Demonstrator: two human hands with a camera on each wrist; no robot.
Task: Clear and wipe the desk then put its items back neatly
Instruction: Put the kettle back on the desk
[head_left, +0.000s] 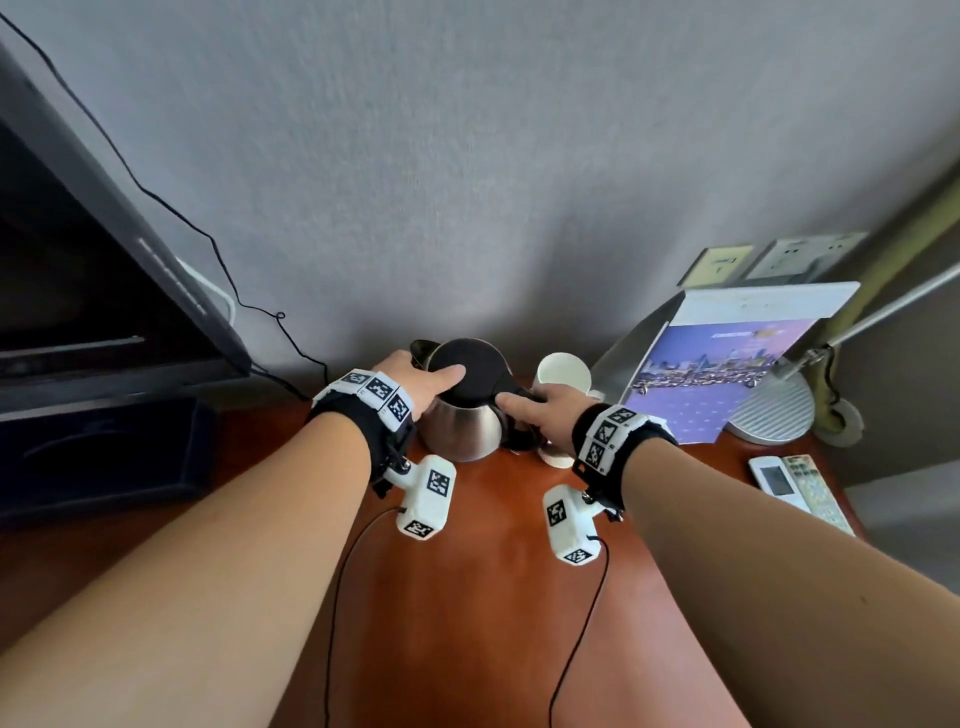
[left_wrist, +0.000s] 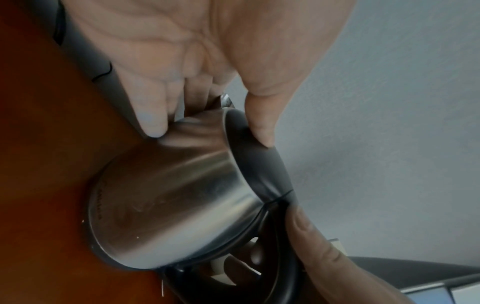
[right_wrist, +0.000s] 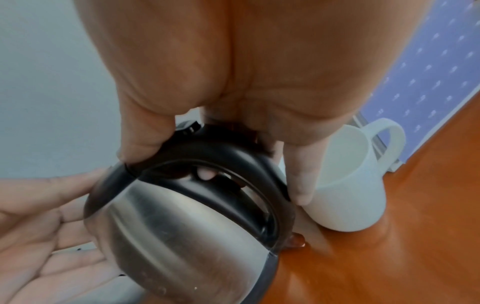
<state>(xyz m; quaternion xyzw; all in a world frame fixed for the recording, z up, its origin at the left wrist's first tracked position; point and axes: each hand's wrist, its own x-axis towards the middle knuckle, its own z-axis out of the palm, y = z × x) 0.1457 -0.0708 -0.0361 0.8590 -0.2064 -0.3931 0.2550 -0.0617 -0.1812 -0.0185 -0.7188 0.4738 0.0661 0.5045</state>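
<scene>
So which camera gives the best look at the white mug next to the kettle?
The right wrist view: the mug shows whole, handle included, standing beside the kettle. The head view shows it mostly hidden behind the right hand; the left wrist view shows no clear mug.

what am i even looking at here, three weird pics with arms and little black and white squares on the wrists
No machine here: a person wears three cameras. The big picture comes from a head camera looking down at a wooden desk. The other two come from cameras strapped to each wrist, looking along the palm; the patterned squares sit on those wristbands.

Both hands are on a steel kettle. The left hand cups its side, thumb on the black lid. The right hand has its fingers curled through the handle.

Also there: a white mug, a brochure, a lamp base and two remotes.
</scene>
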